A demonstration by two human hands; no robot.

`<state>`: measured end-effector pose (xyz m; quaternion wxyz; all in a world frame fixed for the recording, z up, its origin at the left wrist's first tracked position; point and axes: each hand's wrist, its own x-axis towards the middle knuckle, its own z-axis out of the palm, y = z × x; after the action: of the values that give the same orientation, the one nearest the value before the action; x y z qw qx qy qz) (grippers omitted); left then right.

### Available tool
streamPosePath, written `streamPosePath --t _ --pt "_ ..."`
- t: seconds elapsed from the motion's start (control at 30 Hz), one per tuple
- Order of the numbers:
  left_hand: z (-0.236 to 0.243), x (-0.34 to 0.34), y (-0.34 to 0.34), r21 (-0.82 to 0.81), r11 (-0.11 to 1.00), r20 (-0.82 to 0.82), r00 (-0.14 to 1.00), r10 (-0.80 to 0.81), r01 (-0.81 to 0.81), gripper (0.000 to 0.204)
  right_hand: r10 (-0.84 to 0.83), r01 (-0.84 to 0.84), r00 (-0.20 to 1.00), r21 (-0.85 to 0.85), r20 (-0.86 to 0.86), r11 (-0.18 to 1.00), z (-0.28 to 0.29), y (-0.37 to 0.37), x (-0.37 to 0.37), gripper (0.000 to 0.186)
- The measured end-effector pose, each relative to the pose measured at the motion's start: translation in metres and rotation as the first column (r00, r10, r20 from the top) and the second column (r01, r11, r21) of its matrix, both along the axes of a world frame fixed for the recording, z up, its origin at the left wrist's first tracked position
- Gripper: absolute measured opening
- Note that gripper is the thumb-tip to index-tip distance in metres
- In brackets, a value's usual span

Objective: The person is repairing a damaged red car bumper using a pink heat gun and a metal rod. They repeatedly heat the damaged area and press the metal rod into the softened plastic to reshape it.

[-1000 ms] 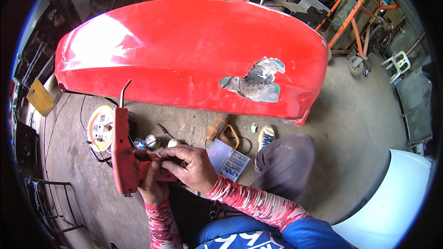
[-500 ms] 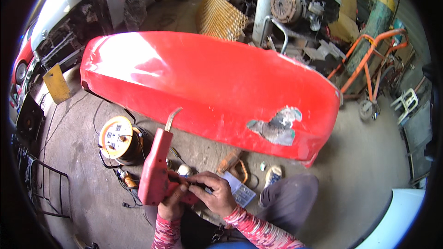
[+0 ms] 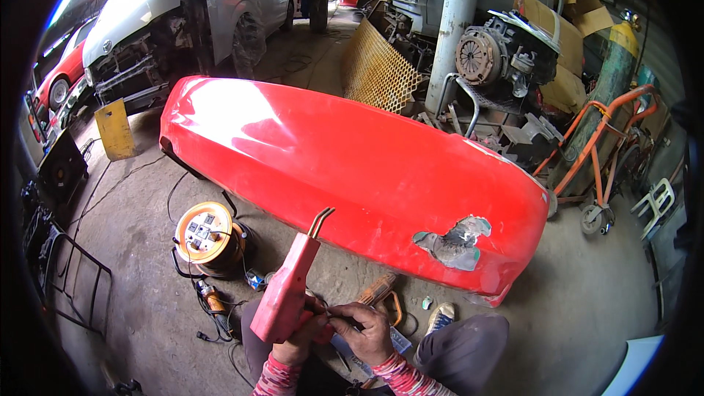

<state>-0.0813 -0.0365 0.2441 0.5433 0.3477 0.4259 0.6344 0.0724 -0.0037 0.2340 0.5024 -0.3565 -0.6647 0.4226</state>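
Observation:
My left hand [image 3: 293,346] is wrapped around the handle of a red, pistol-shaped hot stapler [image 3: 284,295]. Its two thin, bent metal prongs point up and away from me. Close beside the handle, the thumb and fingers of my right hand [image 3: 369,334] are pinched together; whatever they hold is too small to make out. Beyond both hands a long red car bumper [image 3: 345,154] lies on the floor. A ragged bare patch [image 3: 456,243], grey with greenish edges, marks its right part. Partly behind my right hand shows a pale compartment box [image 3: 400,342].
An orange-and-black cable reel [image 3: 207,233] stands at left, near an orange power tool [image 3: 213,299] with its cord. Another orange-brown tool [image 3: 378,290] lies by my shoe [image 3: 441,317]. Farther off are a gas cylinder [image 3: 612,73], an orange trolley [image 3: 598,143] and a white van [image 3: 227,0].
The view has shifted, so the bumper and floor things sit lower and farther right. The hot stapler has turned, now showing both prongs. Both hands stay close together at its handle.

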Motion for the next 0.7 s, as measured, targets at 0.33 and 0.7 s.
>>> streamPosePath --t 0.33,0.7 --pt "-0.006 0.001 0.0 0.023 0.999 -0.026 0.999 -0.024 0.024 0.029 0.015 -0.034 0.997 -0.281 -0.071 0.959 -0.013 -0.003 0.0 0.02" --pt "-0.01 -0.001 0.001 -0.057 0.998 -0.045 0.999 -0.02 0.018 0.031 -0.082 -0.04 0.965 -0.448 -0.249 0.893 -0.021 -0.014 -0.011 0.019"
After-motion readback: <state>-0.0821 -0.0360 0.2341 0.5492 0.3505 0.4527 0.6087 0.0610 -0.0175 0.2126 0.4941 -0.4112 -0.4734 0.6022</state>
